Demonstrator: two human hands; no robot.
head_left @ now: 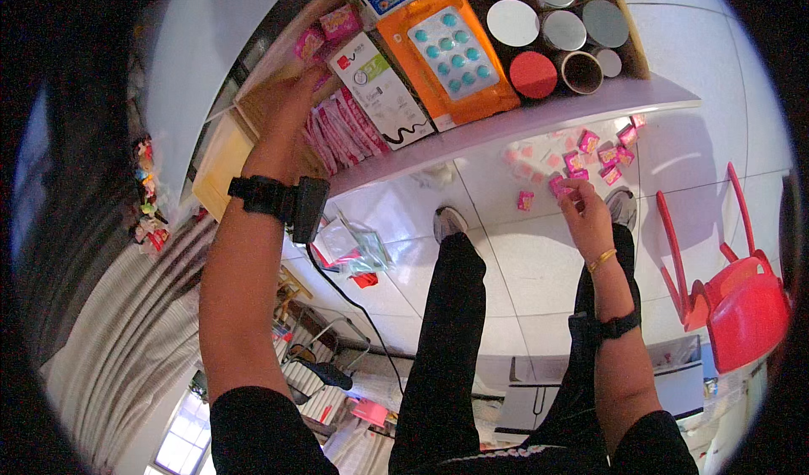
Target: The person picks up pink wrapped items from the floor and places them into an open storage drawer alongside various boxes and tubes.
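Observation:
My left hand point(297, 96) reaches into the left part of an open drawer point(472, 128). It is beside small pink wrapped boxes point(340, 23) and a row of pink-and-white sachets point(345, 129); its fingertips are too obscured to read. Over the floor, my right hand point(587, 218) is closed in a pinch, with a small pink box point(558, 185) at its fingertips. Several similar pink boxes point(608, 155) lie scattered just beyond that hand, some looking pale. In the drawer, right of the sachets, are a white box point(382, 91) and an orange packet point(497, 96) bearing a blister pack of teal pills point(454, 53).
Round-lidded jars point(512, 23) fill the drawer's right side. A red chair point(746, 306) stands at the right on white tiles. Plastic bags point(358, 252) lie below the drawer's left side. A black cable point(354, 302) hangs from my left wrist device. Striped curtains point(135, 323) hang at left.

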